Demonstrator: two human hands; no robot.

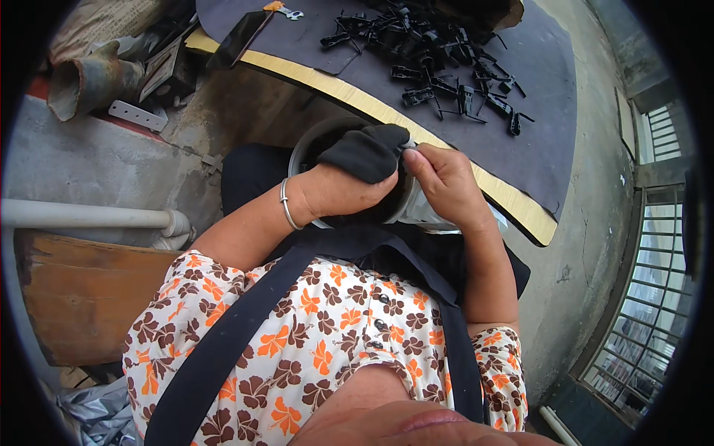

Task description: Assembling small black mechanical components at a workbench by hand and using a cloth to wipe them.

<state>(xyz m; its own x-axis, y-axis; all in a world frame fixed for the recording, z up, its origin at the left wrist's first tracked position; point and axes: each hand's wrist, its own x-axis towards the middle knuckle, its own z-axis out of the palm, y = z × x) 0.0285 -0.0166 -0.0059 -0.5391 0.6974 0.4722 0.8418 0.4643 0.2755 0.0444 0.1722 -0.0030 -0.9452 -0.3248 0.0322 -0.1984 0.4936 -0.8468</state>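
Note:
My left hand [338,187] is closed, its fingers covered by a black cloth [364,154] that may be a glove or cover. A silver bangle [285,201] circles that wrist. My right hand [448,178] is closed in a pinch, thumb and forefinger meeting the tip of the black-covered fingers. Something small and greyish shows between the two hands, too small to name. Both hands are over a round grey bucket [301,152] in front of my lap, its dark inside partly hidden by my left hand.
Beyond the bucket stands a yellow-edged table [476,178] with a dark mat. Several black plastic clip-like parts [446,63] are heaped on it. A dark flat blade-like piece [242,37] and a small wrench [291,13] lie at its left. A rusty pipe fitting [85,83] and white pipe [89,215] are farther left.

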